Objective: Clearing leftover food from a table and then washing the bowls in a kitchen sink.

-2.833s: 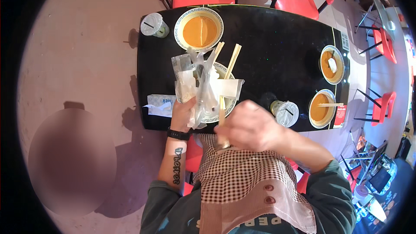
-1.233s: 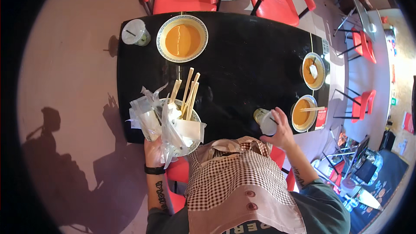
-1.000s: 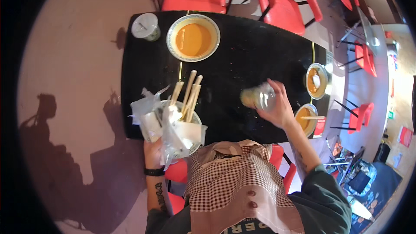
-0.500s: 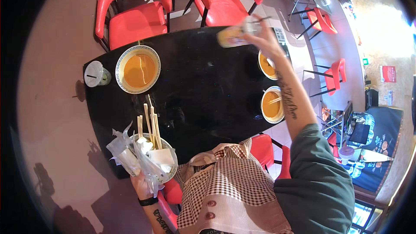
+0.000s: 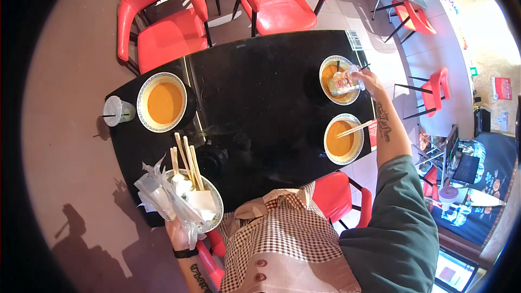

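My left hand point(image 5: 178, 234) grips a patterned bowl point(image 5: 218, 206) at the lower left of the table. Several wooden chopsticks point(image 5: 187, 158) stand up out of that bowl, among crumpled clear plastic wrappers point(image 5: 158, 187) and white napkins point(image 5: 202, 201). At the far right, my right hand point(image 5: 371, 83) is closed on the lidded end of a clear plastic cup point(image 5: 344, 83) with a dark straw. This cup is tipped on its side above a bowl of orange soup point(image 5: 327, 75) and partly hides it. Whether it touches the bowl, I cannot tell.
Nearer on the right, another soup bowl point(image 5: 340, 142) has chopsticks across its rim. A large soup bowl point(image 5: 163, 102) and a lidded plastic cup point(image 5: 118, 111) stand at the left of the black table point(image 5: 260, 114). Red chairs point(image 5: 282, 11) surround it.
My right hand has brought the plastic cup from the table's far edge rightward and nearer, over the far right soup bowl. My left hand keeps its hold on the bowl. The view has shifted slightly.
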The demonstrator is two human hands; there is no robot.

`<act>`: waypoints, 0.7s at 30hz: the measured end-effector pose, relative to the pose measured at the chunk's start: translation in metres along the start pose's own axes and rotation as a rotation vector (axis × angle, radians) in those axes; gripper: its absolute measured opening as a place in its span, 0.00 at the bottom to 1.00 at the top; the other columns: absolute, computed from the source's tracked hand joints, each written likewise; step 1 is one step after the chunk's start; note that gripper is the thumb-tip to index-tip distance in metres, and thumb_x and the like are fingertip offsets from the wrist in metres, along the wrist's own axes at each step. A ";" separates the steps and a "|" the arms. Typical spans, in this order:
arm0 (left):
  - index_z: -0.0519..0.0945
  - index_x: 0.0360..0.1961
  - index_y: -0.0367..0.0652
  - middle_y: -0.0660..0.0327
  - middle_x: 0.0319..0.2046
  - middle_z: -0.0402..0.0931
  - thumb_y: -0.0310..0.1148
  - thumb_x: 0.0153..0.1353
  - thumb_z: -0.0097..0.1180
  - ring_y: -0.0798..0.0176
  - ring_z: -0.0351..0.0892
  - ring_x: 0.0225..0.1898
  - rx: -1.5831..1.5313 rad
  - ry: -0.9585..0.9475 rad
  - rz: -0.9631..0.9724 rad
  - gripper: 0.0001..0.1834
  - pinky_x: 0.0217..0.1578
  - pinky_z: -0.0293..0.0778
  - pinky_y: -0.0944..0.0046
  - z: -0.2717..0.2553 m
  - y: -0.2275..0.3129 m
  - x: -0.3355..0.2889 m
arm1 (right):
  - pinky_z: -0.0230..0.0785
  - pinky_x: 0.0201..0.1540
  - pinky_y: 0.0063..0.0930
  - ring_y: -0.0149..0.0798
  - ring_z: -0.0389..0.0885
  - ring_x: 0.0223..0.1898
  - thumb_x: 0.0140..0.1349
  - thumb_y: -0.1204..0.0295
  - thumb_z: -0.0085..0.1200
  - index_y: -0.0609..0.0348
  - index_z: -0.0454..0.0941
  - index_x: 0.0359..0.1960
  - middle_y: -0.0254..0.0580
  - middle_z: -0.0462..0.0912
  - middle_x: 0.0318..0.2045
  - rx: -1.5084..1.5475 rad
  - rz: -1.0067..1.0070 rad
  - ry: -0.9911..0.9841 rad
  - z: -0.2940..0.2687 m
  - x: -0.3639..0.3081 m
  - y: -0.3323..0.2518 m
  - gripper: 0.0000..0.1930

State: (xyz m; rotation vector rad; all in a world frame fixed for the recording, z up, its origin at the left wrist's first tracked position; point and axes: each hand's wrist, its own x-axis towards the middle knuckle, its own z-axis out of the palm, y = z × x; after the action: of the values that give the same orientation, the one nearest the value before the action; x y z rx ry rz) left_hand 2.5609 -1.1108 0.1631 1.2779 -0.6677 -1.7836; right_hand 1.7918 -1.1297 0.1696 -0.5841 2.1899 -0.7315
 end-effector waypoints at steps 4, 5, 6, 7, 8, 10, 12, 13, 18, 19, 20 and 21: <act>0.64 0.68 0.35 0.53 0.60 0.74 0.27 0.67 0.56 0.56 0.77 0.57 -0.035 0.099 -0.043 0.30 0.55 0.75 0.58 0.004 -0.009 -0.006 | 0.67 0.59 0.33 0.38 0.79 0.52 0.55 0.55 0.64 0.60 0.76 0.61 0.44 0.84 0.49 -0.029 -0.089 0.013 0.002 0.024 0.027 0.33; 0.65 0.67 0.35 0.53 0.59 0.74 0.27 0.67 0.56 0.57 0.77 0.56 -0.060 0.102 -0.031 0.29 0.55 0.75 0.58 0.004 -0.012 -0.008 | 0.67 0.58 0.35 0.40 0.79 0.52 0.52 0.54 0.67 0.61 0.78 0.58 0.48 0.82 0.53 -0.057 -0.092 0.000 -0.001 0.027 0.031 0.34; 0.66 0.67 0.34 0.53 0.59 0.75 0.28 0.67 0.56 0.58 0.78 0.56 -0.085 0.105 -0.017 0.28 0.54 0.76 0.58 0.005 -0.014 -0.010 | 0.67 0.58 0.35 0.40 0.79 0.52 0.52 0.54 0.67 0.61 0.78 0.58 0.48 0.82 0.53 -0.073 -0.038 0.008 -0.001 0.027 0.032 0.34; 0.66 0.67 0.34 0.53 0.59 0.75 0.28 0.67 0.56 0.58 0.78 0.56 -0.089 0.114 -0.009 0.28 0.54 0.76 0.58 0.003 -0.016 -0.010 | 0.68 0.57 0.36 0.40 0.78 0.52 0.51 0.53 0.69 0.62 0.79 0.57 0.50 0.81 0.52 -0.027 -0.068 0.189 0.000 0.025 0.029 0.34; 0.68 0.65 0.34 0.54 0.59 0.75 0.27 0.67 0.56 0.59 0.78 0.55 -0.046 0.097 -0.008 0.26 0.54 0.76 0.59 0.003 -0.019 -0.010 | 0.68 0.57 0.36 0.41 0.78 0.51 0.51 0.52 0.70 0.64 0.79 0.56 0.51 0.80 0.52 0.015 -0.043 0.386 0.007 0.022 0.020 0.35; 0.71 0.62 0.33 0.56 0.56 0.76 0.27 0.68 0.54 0.61 0.78 0.54 0.073 0.122 0.009 0.23 0.52 0.76 0.61 -0.003 -0.020 -0.008 | 0.69 0.56 0.37 0.42 0.78 0.50 0.52 0.53 0.71 0.66 0.78 0.54 0.51 0.78 0.49 -0.098 -0.137 0.780 0.033 0.009 -0.015 0.34; 0.71 0.62 0.34 0.57 0.54 0.78 0.27 0.67 0.55 0.61 0.79 0.52 0.295 0.276 -0.033 0.22 0.52 0.76 0.62 -0.008 -0.021 -0.009 | 0.70 0.55 0.37 0.42 0.78 0.49 0.55 0.57 0.70 0.67 0.77 0.53 0.49 0.78 0.45 -0.221 -0.470 0.722 0.092 -0.011 -0.072 0.31; 0.71 0.61 0.34 0.57 0.53 0.79 0.27 0.66 0.57 0.61 0.80 0.52 0.163 0.247 -0.038 0.23 0.51 0.76 0.62 -0.008 -0.023 -0.009 | 0.71 0.54 0.37 0.43 0.78 0.50 0.55 0.61 0.70 0.64 0.77 0.53 0.49 0.77 0.47 -0.076 -0.613 0.568 0.137 -0.014 -0.109 0.28; 0.70 0.63 0.36 0.58 0.53 0.79 0.25 0.58 0.67 0.60 0.82 0.50 -0.101 0.339 -0.012 0.31 0.52 0.78 0.60 -0.010 -0.033 -0.018 | 0.71 0.60 0.42 0.51 0.76 0.56 0.50 0.63 0.70 0.61 0.69 0.62 0.54 0.75 0.54 -0.165 -1.315 -0.216 0.388 -0.076 -0.272 0.37; 0.70 0.63 0.36 0.58 0.53 0.79 0.23 0.56 0.69 0.60 0.81 0.51 -0.159 0.367 -0.056 0.33 0.52 0.78 0.60 -0.011 -0.035 -0.020 | 0.69 0.62 0.43 0.52 0.74 0.59 0.50 0.60 0.70 0.61 0.67 0.64 0.56 0.73 0.56 -0.293 -1.282 -0.279 0.434 -0.091 -0.293 0.40; 0.70 0.63 0.36 0.58 0.53 0.79 0.23 0.56 0.69 0.60 0.81 0.51 -0.163 0.392 -0.069 0.33 0.52 0.78 0.60 -0.011 -0.038 -0.023 | 0.67 0.64 0.43 0.54 0.72 0.62 0.50 0.57 0.70 0.61 0.65 0.66 0.58 0.72 0.58 -0.331 -1.403 -0.321 0.473 -0.104 -0.312 0.43; 0.70 0.63 0.37 0.58 0.53 0.79 0.23 0.55 0.69 0.60 0.81 0.51 -0.200 0.397 -0.053 0.33 0.52 0.78 0.60 -0.012 -0.040 -0.024 | 0.65 0.66 0.44 0.55 0.69 0.64 0.48 0.54 0.70 0.61 0.63 0.68 0.59 0.70 0.60 -0.436 -1.381 -0.320 0.509 -0.113 -0.328 0.47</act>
State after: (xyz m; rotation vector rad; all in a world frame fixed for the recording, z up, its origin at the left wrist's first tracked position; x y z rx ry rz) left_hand 2.5634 -1.0691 0.1394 1.4630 -0.2287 -1.5294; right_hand 2.3092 -1.4645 0.1555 -2.3260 1.3876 -0.6827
